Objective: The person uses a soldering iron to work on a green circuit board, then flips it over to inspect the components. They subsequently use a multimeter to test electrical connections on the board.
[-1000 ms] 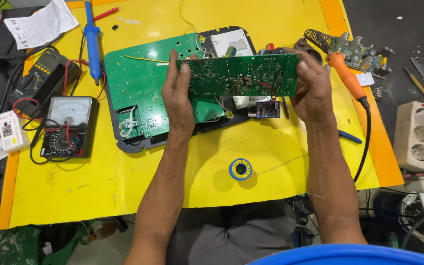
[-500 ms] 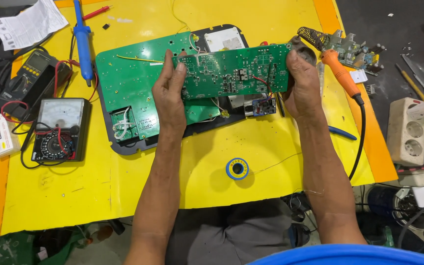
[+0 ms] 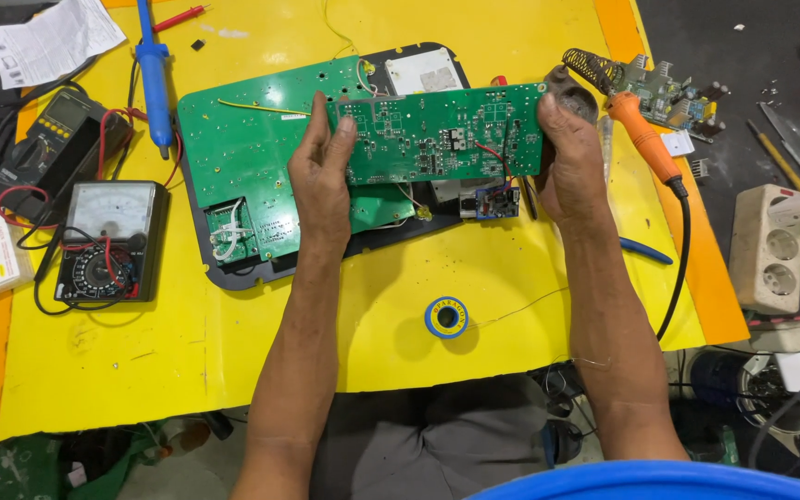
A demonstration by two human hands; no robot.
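Observation:
I hold a long green circuit board [image 3: 437, 134] by its two ends, solder side up, above the yellow mat. My left hand [image 3: 321, 181] grips its left end and my right hand [image 3: 567, 157] grips its right end. Red and black wires run from the board down to a small blue module [image 3: 497, 202] below it. Under and to the left lies a larger green circuit board [image 3: 243, 157] in a black housing [image 3: 233, 275].
An orange soldering iron [image 3: 636, 134] rests in its coil stand at the right. A blue solder spool [image 3: 446, 317] lies near the front. An analog multimeter [image 3: 113, 243], a digital multimeter [image 3: 62, 134] and a blue desoldering pump [image 3: 153, 74] sit left. A white power strip [image 3: 770, 245] is far right.
The view has shifted slightly, and the held board sits a little higher against the larger board. Both hands keep the same grip on its ends.

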